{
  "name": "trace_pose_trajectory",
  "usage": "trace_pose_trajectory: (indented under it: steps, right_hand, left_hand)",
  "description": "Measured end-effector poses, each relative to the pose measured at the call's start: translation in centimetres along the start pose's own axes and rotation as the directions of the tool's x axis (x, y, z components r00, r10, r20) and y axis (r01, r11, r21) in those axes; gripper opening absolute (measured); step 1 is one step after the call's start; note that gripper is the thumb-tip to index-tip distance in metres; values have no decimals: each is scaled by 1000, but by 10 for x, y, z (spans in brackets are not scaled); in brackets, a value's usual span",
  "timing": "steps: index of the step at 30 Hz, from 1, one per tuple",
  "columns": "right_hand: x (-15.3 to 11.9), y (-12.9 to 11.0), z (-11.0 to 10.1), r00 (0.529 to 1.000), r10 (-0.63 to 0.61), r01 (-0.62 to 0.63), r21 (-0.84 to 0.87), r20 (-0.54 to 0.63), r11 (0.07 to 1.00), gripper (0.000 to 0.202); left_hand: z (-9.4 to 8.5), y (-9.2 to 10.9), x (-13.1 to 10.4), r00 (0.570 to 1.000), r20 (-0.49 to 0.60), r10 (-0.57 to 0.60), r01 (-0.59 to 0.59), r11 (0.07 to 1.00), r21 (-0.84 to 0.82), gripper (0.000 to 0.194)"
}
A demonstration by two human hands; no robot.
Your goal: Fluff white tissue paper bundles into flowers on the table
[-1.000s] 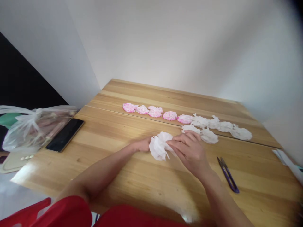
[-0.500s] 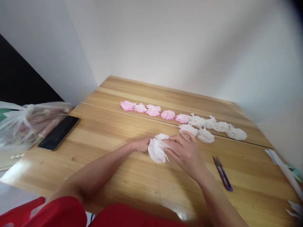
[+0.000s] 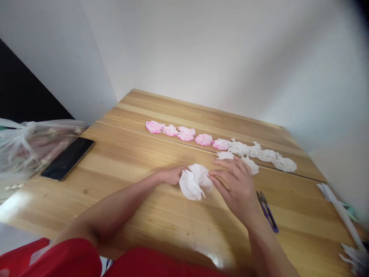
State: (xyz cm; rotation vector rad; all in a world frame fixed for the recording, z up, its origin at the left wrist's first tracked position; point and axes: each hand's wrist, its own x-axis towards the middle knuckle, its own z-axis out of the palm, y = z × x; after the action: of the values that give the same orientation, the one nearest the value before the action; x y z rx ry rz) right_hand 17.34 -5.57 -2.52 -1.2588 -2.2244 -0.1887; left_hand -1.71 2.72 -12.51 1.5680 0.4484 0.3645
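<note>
A white tissue-paper flower with loose, ruffled layers is held over the middle of the wooden table. My left hand is closed around its base from the left, most of the fingers hidden behind the paper. On the right side, my right hand pinches the edge of one thin layer between thumb and index finger, the other fingers loosely spread. Behind the right hand lie white paper flowers, partly covered by it. Pink-and-white paper flowers continue that row leftward.
Purple-handled thread snips lie right of my right forearm. A black phone rests at the left edge beside a clear plastic bag. White paper strips and scraps are along the right edge. Walls border the table's back.
My right hand has drawn slightly right, pulling a layer outward, so the flower is spread wider. My left hand stays at its base. The view has shifted a little.
</note>
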Motion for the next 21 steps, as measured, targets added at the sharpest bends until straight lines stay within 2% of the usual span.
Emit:
trace_pose_trajectory:
  steps: [4,7,11,16,21]
  right_hand:
    - [1,-6,-4,993,-109,106,49,49,993,14]
    - [1,-5,7,975,-173,173,16,141,985,21]
    - [-2,-1,21,948,-174,182,-6,268,983,18]
    - [-5,2,24,939,-170,178,-2,298,984,13]
    - [-6,2,26,942,-169,174,9,291,985,13]
  left_hand:
    - [-1,0,0,999,15,30,-29,1000,-10,9]
    - [-2,0,0,999,29,42,-42,999,-6,9]
    - [-4,-2,0,997,39,60,-62,997,46,12]
    - [-7,-8,-1,996,57,62,-68,990,125,24]
    - [-8,-7,0,993,99,71,-89,977,194,22]
